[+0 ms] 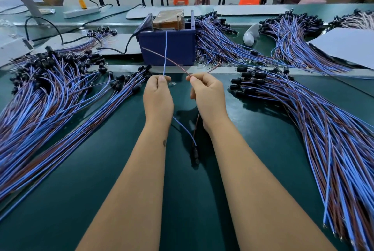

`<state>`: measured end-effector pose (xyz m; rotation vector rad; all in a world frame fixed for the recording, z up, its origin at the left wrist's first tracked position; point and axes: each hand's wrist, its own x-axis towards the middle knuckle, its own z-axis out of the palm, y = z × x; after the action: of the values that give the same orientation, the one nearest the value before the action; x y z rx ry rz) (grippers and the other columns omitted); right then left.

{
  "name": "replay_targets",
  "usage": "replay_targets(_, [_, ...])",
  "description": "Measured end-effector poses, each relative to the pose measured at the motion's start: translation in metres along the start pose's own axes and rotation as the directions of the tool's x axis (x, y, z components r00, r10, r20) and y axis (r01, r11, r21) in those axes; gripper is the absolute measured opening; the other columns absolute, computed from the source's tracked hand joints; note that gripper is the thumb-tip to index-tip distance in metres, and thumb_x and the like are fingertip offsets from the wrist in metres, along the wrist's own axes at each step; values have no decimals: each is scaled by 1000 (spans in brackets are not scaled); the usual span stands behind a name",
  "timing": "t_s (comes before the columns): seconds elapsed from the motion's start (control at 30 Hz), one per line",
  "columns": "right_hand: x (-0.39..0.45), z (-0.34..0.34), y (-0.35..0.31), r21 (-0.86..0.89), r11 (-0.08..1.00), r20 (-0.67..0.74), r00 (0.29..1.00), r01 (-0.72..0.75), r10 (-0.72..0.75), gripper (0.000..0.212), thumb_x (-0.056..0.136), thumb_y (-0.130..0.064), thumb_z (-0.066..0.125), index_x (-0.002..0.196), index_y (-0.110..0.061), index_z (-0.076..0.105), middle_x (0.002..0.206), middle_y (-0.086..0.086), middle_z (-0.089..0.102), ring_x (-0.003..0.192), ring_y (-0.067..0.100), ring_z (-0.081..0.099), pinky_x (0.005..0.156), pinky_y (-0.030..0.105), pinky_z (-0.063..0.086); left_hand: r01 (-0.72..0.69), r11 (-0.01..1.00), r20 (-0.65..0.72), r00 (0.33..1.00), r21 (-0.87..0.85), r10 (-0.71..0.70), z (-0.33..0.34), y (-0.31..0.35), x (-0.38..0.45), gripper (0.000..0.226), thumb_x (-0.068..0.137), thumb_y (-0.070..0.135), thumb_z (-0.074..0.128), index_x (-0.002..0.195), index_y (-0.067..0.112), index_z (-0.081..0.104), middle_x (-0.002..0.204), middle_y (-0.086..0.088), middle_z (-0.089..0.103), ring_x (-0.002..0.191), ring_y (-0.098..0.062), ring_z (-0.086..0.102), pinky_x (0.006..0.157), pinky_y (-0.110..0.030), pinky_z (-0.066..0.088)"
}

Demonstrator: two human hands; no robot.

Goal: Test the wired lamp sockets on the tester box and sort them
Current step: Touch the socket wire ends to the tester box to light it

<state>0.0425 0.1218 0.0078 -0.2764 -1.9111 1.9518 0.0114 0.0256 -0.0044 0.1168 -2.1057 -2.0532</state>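
Observation:
My left hand (pixel 158 93) pinches a blue wire (pixel 165 52) that runs straight up toward the top of the dark blue tester box (pixel 168 48). My right hand (pixel 208 94) pinches a brown wire (pixel 162 56) that arcs up and left across the box front. Both wires drop between my forearms to one black lamp socket (pixel 196 154) hanging low over the green table (pixel 101 169). A brown transformer block (pixel 169 19) sits inside the box.
Large piles of blue-and-brown wired sockets lie on the left (pixel 50 92), on the right (pixel 313 119) and behind the box (pixel 232 44). A white sheet (pixel 348 46) lies at far right. A power strip (pixel 81 12) and black cables are at back left.

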Motion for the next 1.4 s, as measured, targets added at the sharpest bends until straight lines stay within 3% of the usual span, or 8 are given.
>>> replay_targets(0.17, [-3, -3, -2, 75, 997, -1, 1000, -27, 27, 19, 95, -7, 48, 87, -13, 64, 58, -1, 63, 72, 16, 52, 71, 29, 42, -32, 996, -15, 999, -81, 31, -3, 4, -3, 24, 103, 20, 40, 88, 23, 59, 63, 6, 43, 49, -7, 37, 46, -22, 35])
replay_targets(0.3, [-3, -3, -2, 126, 992, -56, 998, 14, -7, 14, 99, -12, 45, 93, -17, 57, 60, -2, 67, 54, 11, 46, 54, 17, 42, -98, 988, -169, 983, -119, 77, -6, 9, -3, 20, 101, 20, 38, 90, 26, 55, 67, 5, 42, 56, -14, 35, 58, -35, 34])
replay_targets(0.43, [-1, -5, -2, 163, 986, -122, 992, 35, -15, 10, 100, -13, 44, 95, -15, 53, 62, 2, 66, 52, 11, 46, 50, 16, 41, -118, 984, -287, 955, -134, 76, -7, 12, -3, 20, 102, 21, 37, 89, 28, 51, 75, 5, 47, 68, -20, 40, 66, -39, 37])
replay_targets(0.6, [-1, -5, -1, 95, 995, -119, 993, -6, 17, 11, 100, -14, 46, 95, -18, 55, 60, 0, 65, 60, 14, 49, 51, 16, 43, -55, 996, -181, 983, -75, 41, -4, 7, -1, 21, 101, 19, 40, 87, 25, 54, 65, 6, 43, 56, -15, 37, 62, -37, 35])
replay_targets(0.73, [-2, -5, -2, 42, 999, -89, 996, -10, 14, 12, 99, -15, 47, 90, -19, 55, 58, -2, 66, 54, 14, 45, 49, 17, 42, -21, 1000, -120, 993, -11, 20, -3, 4, -2, 22, 101, 20, 41, 86, 25, 56, 62, 7, 44, 52, -12, 37, 60, -35, 37])
replay_targets(0.93, [-2, -3, -1, -7, 1000, -62, 998, -2, 2, 10, 98, -15, 49, 94, -18, 58, 58, -2, 66, 59, 19, 45, 58, 29, 43, -31, 999, -95, 995, 34, 34, -4, 3, -2, 23, 100, 20, 43, 86, 27, 58, 60, 8, 46, 52, -12, 38, 59, -35, 38])
replay_targets(1.1, [-3, -3, 0, -15, 1000, -42, 999, 3, -3, 11, 97, -15, 51, 95, -17, 61, 57, -3, 66, 57, 15, 46, 57, 26, 44, -61, 996, -68, 995, 61, 66, -4, 1, -2, 22, 100, 20, 45, 88, 27, 62, 55, 11, 44, 44, -6, 35, 51, -28, 33])
replay_targets(1.4, [-2, -2, 2, -13, 1000, -29, 1000, 12, -12, 12, 95, -14, 52, 98, -14, 64, 57, -3, 66, 62, 19, 45, 61, 30, 44, -31, 999, -121, 992, 38, 35, -5, 4, -1, 21, 100, 20, 41, 90, 26, 59, 60, 7, 45, 48, -10, 37, 53, -29, 35])
